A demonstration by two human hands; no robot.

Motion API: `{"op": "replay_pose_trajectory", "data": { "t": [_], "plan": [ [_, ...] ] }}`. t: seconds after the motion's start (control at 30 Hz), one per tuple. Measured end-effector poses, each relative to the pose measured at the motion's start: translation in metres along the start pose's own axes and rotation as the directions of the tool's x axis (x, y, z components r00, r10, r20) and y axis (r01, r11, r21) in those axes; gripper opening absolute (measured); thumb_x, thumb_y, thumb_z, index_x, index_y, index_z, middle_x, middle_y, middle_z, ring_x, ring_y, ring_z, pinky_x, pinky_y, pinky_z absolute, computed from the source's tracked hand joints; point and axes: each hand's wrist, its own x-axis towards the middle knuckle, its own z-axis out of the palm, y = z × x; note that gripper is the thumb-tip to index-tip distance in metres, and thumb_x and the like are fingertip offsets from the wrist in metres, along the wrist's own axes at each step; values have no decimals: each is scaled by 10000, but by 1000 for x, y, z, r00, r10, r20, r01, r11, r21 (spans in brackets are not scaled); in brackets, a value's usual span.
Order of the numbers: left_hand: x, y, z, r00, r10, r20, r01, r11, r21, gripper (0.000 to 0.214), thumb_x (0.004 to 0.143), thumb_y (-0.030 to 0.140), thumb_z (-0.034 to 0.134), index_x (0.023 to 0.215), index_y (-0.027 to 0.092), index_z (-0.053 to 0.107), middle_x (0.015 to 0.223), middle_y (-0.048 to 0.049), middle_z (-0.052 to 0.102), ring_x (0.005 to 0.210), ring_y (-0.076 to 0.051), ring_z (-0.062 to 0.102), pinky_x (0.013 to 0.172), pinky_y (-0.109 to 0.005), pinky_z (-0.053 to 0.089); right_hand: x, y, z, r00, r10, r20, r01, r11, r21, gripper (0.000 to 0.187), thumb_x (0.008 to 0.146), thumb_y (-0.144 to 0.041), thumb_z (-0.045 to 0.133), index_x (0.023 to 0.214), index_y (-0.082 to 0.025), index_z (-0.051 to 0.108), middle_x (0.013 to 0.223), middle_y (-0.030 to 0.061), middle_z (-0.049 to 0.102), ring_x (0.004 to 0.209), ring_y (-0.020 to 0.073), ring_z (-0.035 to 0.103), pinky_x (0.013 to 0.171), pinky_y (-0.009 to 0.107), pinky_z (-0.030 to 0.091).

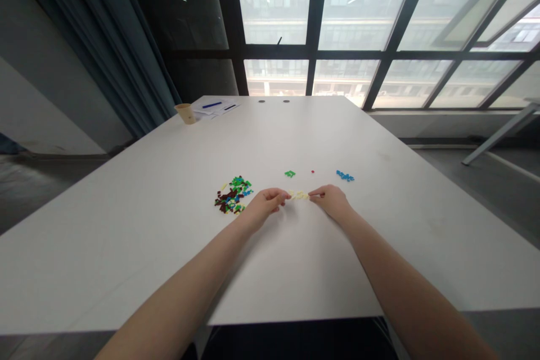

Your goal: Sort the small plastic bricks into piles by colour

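Note:
My left hand (264, 208) and my right hand (331, 201) rest low over a white table (295, 270), fingertips pinching opposite ends of a small strip of pale yellow plastic bricks (298, 195). The pieces are tiny, and their exact shapes are hard to tell. Just left of my left hand lies a mixed pile of dark red, green, blue and yellow bricks (233, 196). Ahead of my hands are a small green cluster (289, 174), a single red piece (313, 171) and a blue cluster (345, 176).
A paper cup (185, 113) and papers (215, 107) with a blue pen (211, 104) lie at the table's far left corner. Table edges fall away on both sides. A large window (312, 28) stands behind, with a curtain (126, 50) to the left.

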Motion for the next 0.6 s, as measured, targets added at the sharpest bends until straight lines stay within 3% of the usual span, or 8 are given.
{"op": "replay_pose_trajectory", "data": {
  "t": [0.13, 0.27, 0.33, 0.37, 0.4, 0.43, 0.47, 0.6],
  "plan": [
    [0, 3, -1, 999, 36, -29, -33, 996, 86, 331, 664, 475, 599, 757, 163, 658, 696, -16, 579, 644, -94, 489, 622, -217, 373, 1, 6, -1, 1000, -10, -15, 11, 1000, 25, 221, 695, -300, 581, 868, -266, 714, 878, 33, 692, 792, 178, 591, 687, 271, 395],
    [5, 10, -22, 968, 176, -180, -122, 953, 276, 344, 710, 464, 524, 812, 161, 651, 713, -26, 601, 630, -114, 508, 604, -237, 394, -2, 4, -8, 993, -57, -99, 66, 994, 90, 242, 719, -300, 540, 885, -231, 703, 774, 38, 663, 715, 155, 562, 646, 247, 381],
    [8, 15, -40, 907, 291, -304, -141, 890, 433, 344, 728, 448, 495, 851, 161, 640, 736, -35, 610, 641, -135, 522, 612, -258, 413, -5, 0, -15, 983, -106, -149, 121, 988, 100, 234, 732, -338, 518, 817, -205, 691, 667, 21, 608, 635, 138, 520, 592, 234, 355],
    [10, 16, -50, 849, 377, -371, -143, 838, 526, 331, 742, 431, 476, 855, 165, 637, 760, -41, 614, 659, -145, 528, 629, -269, 421, -6, -3, -18, 978, -128, -166, 145, 985, 93, 239, 738, -364, 505, 742, -191, 670, 606, 8, 564, 588, 127, 487, 561, 230, 333],
    [11, 17, -59, 785, 471, -404, -136, 766, 628, 301, 753, 396, 466, 856, 171, 637, 819, -48, 620, 705, -154, 537, 674, -280, 427, -8, -5, -21, 974, -145, -173, 161, 984, 81, 265, 745, -387, 489, 651, -182, 629, 548, -7, 510, 542, 116, 446, 531, 228, 306],
    [12, 17, -68, 753, 531, -388, -109, 682, 723, 269, 758, 355, 463, 863, 180, 638, 864, -52, 621, 746, -161, 544, 726, -291, 424, -9, -6, -23, 973, -156, -169, 169, 983, 68, 305, 750, -403, 475, 567, -176, 565, 501, -21, 451, 506, 106, 403, 507, 228, 276],
    [13, 15, -75, 753, 552, -358, -67, 605, 793, 244, 758, 307, 459, 867, 183, 640, 890, -56, 621, 769, -168, 547, 757, -297, 417, -10, -7, -25, 975, -161, -154, 172, 983, 57, 344, 753, -411, 463, 505, -175, 490, 472, -31, 395, 482, 97, 363, 490, 230, 248],
    [17, 3, -85, 899, 366, -242, 100, 365, 926, 228, 733, 211, 467, 827, 217, 675, 928, -69, 627, 853, -211, 558, 733, -296, 411, -11, -5, -25, 981, -174, -88, 177, 983, 37, 385, 749, -399, 445, 457, -178, 326, 461, -40, 308, 465, 84, 292, 464, 234, 194]
  ]
}}
